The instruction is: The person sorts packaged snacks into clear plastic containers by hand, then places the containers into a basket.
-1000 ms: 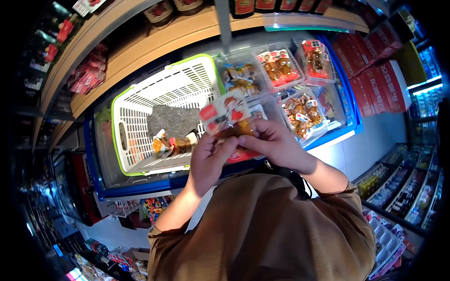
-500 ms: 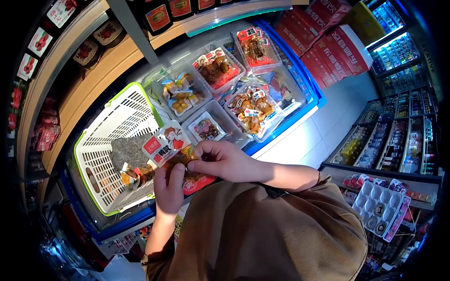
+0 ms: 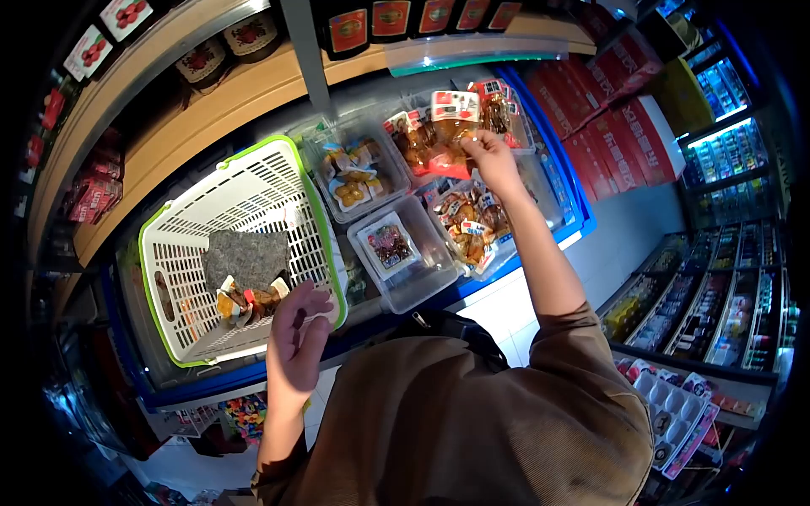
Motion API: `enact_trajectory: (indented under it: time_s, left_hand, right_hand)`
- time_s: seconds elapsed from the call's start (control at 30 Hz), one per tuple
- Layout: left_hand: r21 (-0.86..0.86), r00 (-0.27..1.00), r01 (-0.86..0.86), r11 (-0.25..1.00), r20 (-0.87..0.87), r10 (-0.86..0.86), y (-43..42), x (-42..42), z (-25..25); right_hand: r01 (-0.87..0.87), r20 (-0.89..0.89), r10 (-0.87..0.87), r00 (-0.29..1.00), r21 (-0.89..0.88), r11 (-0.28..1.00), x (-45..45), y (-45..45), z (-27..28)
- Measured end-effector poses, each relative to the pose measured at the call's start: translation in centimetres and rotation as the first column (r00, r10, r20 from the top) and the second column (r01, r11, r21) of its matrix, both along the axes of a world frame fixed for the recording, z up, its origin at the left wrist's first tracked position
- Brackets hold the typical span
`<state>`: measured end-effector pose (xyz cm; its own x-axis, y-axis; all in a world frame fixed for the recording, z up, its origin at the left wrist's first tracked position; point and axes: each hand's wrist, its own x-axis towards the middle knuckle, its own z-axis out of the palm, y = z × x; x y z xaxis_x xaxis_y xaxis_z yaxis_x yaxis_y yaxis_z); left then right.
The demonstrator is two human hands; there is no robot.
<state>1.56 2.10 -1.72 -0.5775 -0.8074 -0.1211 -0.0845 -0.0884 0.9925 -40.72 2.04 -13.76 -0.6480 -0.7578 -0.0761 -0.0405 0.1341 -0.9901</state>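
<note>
My right hand (image 3: 496,164) pinches the edge of a red-and-white snack packet (image 3: 456,126) with brown food showing through its clear film. The packet is over the far clear plastic bins, among similar packets. Near the front right corner of the white basket (image 3: 190,333) with a green rim is my left hand (image 3: 299,337), empty, its fingers loosely bent and apart. Inside the basket lie a grey cloth-like piece (image 3: 246,261) and several small snack packets (image 3: 245,299).
Beside the basket, a bin (image 3: 405,287) holds one white packet (image 3: 386,244). Other bins hold yellow packets (image 3: 354,181) and brown-food packets (image 3: 472,223). Dark jars (image 3: 392,17) stand on the wooden shelf behind. Red cartons (image 3: 629,143) are stacked at right, above shelves of goods (image 3: 675,295).
My right hand has carried the snack packet away from my body to the far bins. My left hand has let go of it and stays low by the basket. The view has shifted.
</note>
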Motion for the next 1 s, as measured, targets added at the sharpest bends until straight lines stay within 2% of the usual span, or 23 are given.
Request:
enact_trajectory:
  time_s: [0.1, 0.2, 0.33, 0.43, 0.47, 0.6, 0.7, 0.8, 0.87, 0.9, 0.93, 0.97, 1.0]
  left_hand:
    - [-0.008, 0.998, -0.060, 0.998, -0.009, 0.060, 0.1, 1.1, -0.3]
    - [-0.032, 0.994, -0.107, 0.994, -0.012, 0.107, 0.3, 1.9, -0.5]
    - [-0.034, 0.989, -0.144, 0.989, -0.027, 0.143, 0.8, 2.5, -1.2]
    - [-0.035, 0.990, -0.139, 0.990, -0.027, 0.138, 0.8, 2.5, -1.1]
    - [-0.031, 0.989, -0.143, 0.989, -0.033, 0.142, 0.8, 2.5, -1.1]
    - [-0.014, 0.987, -0.159, 0.987, -0.028, 0.159, 0.8, 2.6, -0.8]
    - [0.004, 0.988, -0.152, 0.988, -0.039, 0.152, 0.7, 2.6, -0.8]
    - [-0.033, 0.992, -0.119, 0.992, -0.037, 0.117, 0.0, 3.4, -0.4]
    - [-0.004, 0.993, -0.106, 0.994, 0.049, 0.107, -1.6, 4.9, 0.4]
    - [0.016, 0.988, -0.115, 0.993, 0.110, 0.113, -2.4, 6.1, 0.9]
    - [-0.038, 0.979, -0.148, 0.988, 0.135, 0.152, -3.4, 7.2, 1.0]
    - [-0.131, 0.973, -0.075, 0.989, 0.206, 0.101, -5.4, 9.0, 0.8]
    - [-0.182, 0.951, -0.061, 0.981, 0.289, 0.113, -7.0, 9.8, 1.3]
  right_hand:
    - [0.072, 0.006, -0.072, 0.997, -0.015, 0.997, -2.6, -1.5, -2.1]
    - [0.047, 0.013, -0.047, 0.999, 0.019, 0.999, -3.4, -2.4, -3.0]
    - [0.020, -0.142, 0.007, 0.990, 0.185, 0.983, -4.0, -4.9, -2.4]
    - [0.076, -0.534, 0.165, 0.829, 0.400, 0.913, -4.7, -7.0, -4.2]
    - [0.109, -0.562, 0.186, 0.806, 0.450, 0.886, -4.7, -7.2, -4.6]
    - [0.188, -0.673, 0.199, 0.712, 0.456, 0.870, -3.1, -8.0, -3.9]
    - [0.219, -0.677, 0.287, 0.678, 0.559, 0.799, -2.5, -8.4, -3.4]
    - [0.259, -0.718, 0.269, 0.642, 0.533, 0.805, -1.3, -7.7, -2.2]
    - [0.183, -0.934, 0.123, 0.334, 0.193, 0.964, -1.6, -6.8, -3.0]
    - [0.131, -0.935, 0.159, 0.317, 0.209, 0.969, -1.3, -6.6, -2.8]
    - [0.083, -0.942, 0.274, 0.193, 0.294, 0.952, -0.8, -6.3, -2.1]
    - [0.008, -0.952, 0.299, 0.071, 0.300, 0.954, -0.1, -5.9, -1.7]
    - [-0.023, -0.925, 0.378, 0.027, 0.377, 0.926, -0.3, -5.6, -2.3]
